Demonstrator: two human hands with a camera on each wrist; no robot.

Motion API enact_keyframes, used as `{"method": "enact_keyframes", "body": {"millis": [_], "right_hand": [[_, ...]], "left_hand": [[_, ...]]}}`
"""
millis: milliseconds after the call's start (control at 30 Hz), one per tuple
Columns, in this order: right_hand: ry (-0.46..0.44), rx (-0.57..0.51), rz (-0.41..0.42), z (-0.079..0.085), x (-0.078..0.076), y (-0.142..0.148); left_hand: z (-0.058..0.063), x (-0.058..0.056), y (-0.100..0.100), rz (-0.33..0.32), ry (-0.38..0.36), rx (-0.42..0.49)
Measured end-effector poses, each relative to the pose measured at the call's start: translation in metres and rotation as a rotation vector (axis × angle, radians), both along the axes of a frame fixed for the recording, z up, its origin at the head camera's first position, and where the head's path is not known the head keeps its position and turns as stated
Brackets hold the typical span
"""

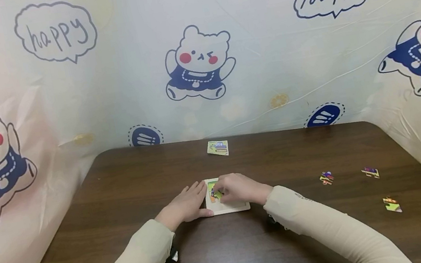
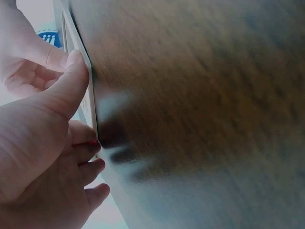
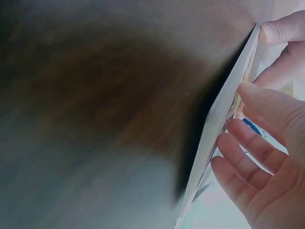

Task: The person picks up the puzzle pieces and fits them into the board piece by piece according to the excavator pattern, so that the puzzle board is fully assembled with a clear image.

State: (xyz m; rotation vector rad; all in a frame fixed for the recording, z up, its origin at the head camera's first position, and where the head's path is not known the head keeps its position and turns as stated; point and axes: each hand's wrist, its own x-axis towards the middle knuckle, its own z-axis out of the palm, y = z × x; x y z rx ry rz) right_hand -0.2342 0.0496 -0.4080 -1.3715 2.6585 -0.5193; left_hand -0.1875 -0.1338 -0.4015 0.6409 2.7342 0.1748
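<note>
A white puzzle tray lies on the table in front of me. In its upper left part sits a green and orange puzzle piece. My left hand rests along the tray's left edge, fingers straight and thumb at the near corner; the left wrist view shows the thumb against the rim. My right hand is bent over the tray, thumb and forefinger on the puzzle piece, partly covering it. In the right wrist view its other fingers are loosely bent close over the tray.
Three loose puzzle pieces lie apart on the right: one piece, another farther right, and a third nearer. A picture card with a blue vehicle lies near the far edge of the brown table. Printed cloth surrounds the table.
</note>
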Motion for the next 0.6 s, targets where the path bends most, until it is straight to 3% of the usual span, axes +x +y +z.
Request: {"method": "enact_keyframes", "body": {"millis": [233,600], "right_hand": [[0.072,0.048,0.055,-0.0022,-0.0022,-0.0027],[0.126,0.085,0.042,-0.0021,-0.0017,-0.0069]], "left_hand": [[-0.0027,-0.0012,-0.0005,-0.008,0.013,-0.013],[-0.0035,-0.0032,-0.0018,-0.011,0.007,-0.017]]}}
